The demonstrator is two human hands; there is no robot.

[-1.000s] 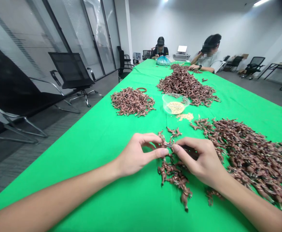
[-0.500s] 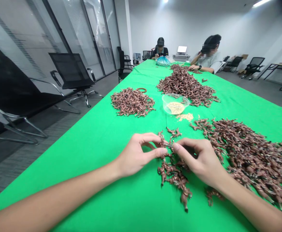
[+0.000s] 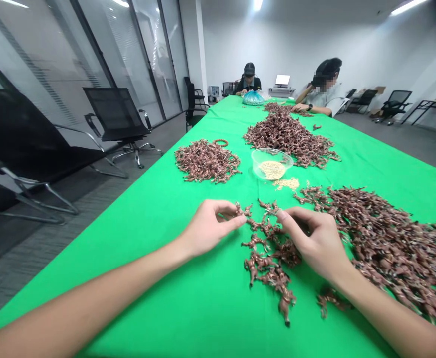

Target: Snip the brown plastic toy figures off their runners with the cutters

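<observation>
My left hand (image 3: 207, 226) pinches a small brown figurine piece (image 3: 240, 209) between thumb and forefinger, just above the green tablecloth (image 3: 158, 238). My right hand (image 3: 317, 238) is curled, its thumb and forefinger pinching a thin silvery piece (image 3: 271, 213). Between and below the hands lies a small cluster of brown figurines (image 3: 270, 263). A large heap of the same brown figurines (image 3: 393, 248) spreads beside my right wrist.
A clear bowl of pale beads (image 3: 272, 164) stands ahead, with spilled beads (image 3: 285, 183) beside it. Two more brown heaps (image 3: 207, 161) (image 3: 290, 134) lie farther up the table. Two people (image 3: 248, 79) (image 3: 320, 92) work at the far end. Black chairs (image 3: 115, 119) line the left.
My hands have drawn apart: the left moved left with its brown piece, the right stayed over the cluster. The view tilted slightly downward.
</observation>
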